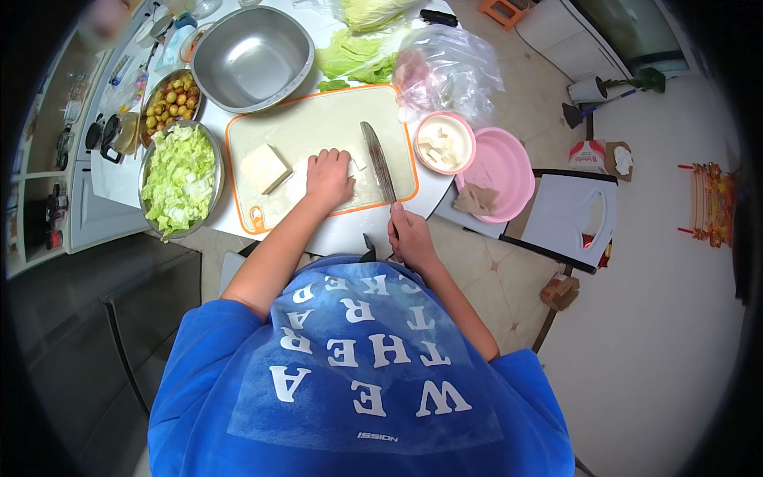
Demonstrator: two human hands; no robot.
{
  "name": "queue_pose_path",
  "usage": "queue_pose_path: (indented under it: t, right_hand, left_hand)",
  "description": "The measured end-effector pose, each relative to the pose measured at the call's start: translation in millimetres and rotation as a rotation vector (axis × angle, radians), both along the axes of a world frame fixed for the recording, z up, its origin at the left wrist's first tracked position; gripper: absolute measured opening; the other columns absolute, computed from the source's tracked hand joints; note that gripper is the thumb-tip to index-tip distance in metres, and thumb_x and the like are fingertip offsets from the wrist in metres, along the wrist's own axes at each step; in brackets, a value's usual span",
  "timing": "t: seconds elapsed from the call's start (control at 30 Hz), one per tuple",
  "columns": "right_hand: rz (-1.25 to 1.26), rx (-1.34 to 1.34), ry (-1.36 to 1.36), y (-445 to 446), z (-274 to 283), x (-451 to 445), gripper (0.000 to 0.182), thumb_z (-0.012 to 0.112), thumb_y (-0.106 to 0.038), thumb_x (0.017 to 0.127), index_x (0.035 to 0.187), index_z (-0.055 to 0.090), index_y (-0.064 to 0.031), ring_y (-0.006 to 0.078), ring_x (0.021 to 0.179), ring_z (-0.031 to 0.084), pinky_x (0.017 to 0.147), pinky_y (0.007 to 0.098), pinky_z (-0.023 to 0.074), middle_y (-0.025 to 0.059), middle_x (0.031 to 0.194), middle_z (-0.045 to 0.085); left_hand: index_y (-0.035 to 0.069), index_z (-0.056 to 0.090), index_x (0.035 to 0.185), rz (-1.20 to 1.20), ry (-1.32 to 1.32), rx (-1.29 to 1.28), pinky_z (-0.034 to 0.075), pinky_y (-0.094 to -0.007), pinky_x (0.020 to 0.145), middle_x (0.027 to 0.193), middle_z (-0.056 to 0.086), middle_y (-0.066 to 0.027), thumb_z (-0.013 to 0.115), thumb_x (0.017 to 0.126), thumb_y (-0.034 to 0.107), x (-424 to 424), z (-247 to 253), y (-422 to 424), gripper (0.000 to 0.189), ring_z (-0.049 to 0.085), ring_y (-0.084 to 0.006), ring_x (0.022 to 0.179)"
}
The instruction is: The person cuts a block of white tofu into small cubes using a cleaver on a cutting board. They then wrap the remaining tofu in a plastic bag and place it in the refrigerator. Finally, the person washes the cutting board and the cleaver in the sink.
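My right hand grips the handle of a long kitchen knife, whose blade lies over the right part of an orange-rimmed cutting board. To the left of the blade, my left hand rests palm down on the board, over a white food piece that shows at its fingertips; how much lies beneath is hidden. A thick white block, seemingly tofu, sits on the board's left part. Cut white pieces lie in a pink-rimmed bowl right of the board.
A steel bowl of chopped cabbage, a bowl of small potatoes and a big steel basin stand left and behind. Cabbage leaves and a plastic bag lie beyond the board. A pink basin holds a brown cloth.
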State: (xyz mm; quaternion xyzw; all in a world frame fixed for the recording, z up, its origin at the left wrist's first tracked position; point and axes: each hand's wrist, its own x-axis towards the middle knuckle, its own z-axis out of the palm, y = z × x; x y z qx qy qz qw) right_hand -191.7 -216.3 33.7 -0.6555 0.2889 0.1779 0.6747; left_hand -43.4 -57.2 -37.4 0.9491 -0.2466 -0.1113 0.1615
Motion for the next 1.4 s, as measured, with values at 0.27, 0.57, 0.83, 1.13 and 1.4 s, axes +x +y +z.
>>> queue_pose_path:
  t: [0.27,0.57,0.83,1.13,1.4]
  right_hand:
    - [-0.021,0.007,0.036,-12,-22,-28,0.059,0.045,-0.051,0.101,0.064,0.053,-0.0058,0.0109,0.048,0.046,0.048,0.0285,0.0387,0.0009,0.055,0.050]
    - [0.034,-0.185,0.086,-30,-49,-43,0.065,0.047,-0.056,0.098,0.071,0.063,0.0012,0.0227,0.061,0.060,0.062,0.0384,0.0471,0.0121,0.063,0.061]
    - [0.116,-0.245,0.050,-39,-44,-41,0.068,0.048,-0.057,0.096,0.083,0.066,0.0066,0.0392,0.080,0.066,0.076,0.0463,0.0492,0.0268,0.078,0.066]
    - [0.111,-0.223,0.049,-44,-47,-28,0.069,0.048,-0.058,0.096,0.081,0.065,0.0075,0.0413,0.082,0.066,0.077,0.0462,0.0494,0.0276,0.077,0.065]
    - [0.176,-0.221,0.072,-46,-44,-24,0.072,0.048,-0.061,0.095,0.081,0.065,0.0080,0.0420,0.084,0.067,0.078,0.0468,0.0495,0.0282,0.077,0.065]
  left_hand:
    - [0.005,0.056,0.110,0.330,0.181,-0.435,0.050,-0.0410,0.080,0.097,0.062,-0.0117,0.078,0.076,0.018,11,4,-10,0.042,0.060,-0.0289,0.090]
    - [0.003,0.050,0.118,0.007,-0.152,-0.669,0.047,-0.0430,0.083,0.095,0.062,-0.0124,0.080,0.075,0.018,24,62,-96,0.055,0.060,-0.0312,0.092]
    - [0.000,0.047,0.128,-0.063,-0.103,-0.479,0.047,-0.0437,0.093,0.115,0.062,-0.0206,0.079,0.078,0.018,21,51,-143,0.062,0.059,-0.0352,0.106]
    - [0.004,0.059,0.117,0.070,0.035,0.028,0.046,-0.0439,0.096,0.112,0.060,-0.0184,0.067,0.079,0.014,14,15,-40,0.041,0.056,-0.0360,0.109]
    - [0.007,0.063,0.106,0.042,0.111,0.074,0.048,-0.0427,0.090,0.111,0.062,-0.0110,0.073,0.078,0.021,16,10,-45,0.033,0.057,-0.0302,0.106]
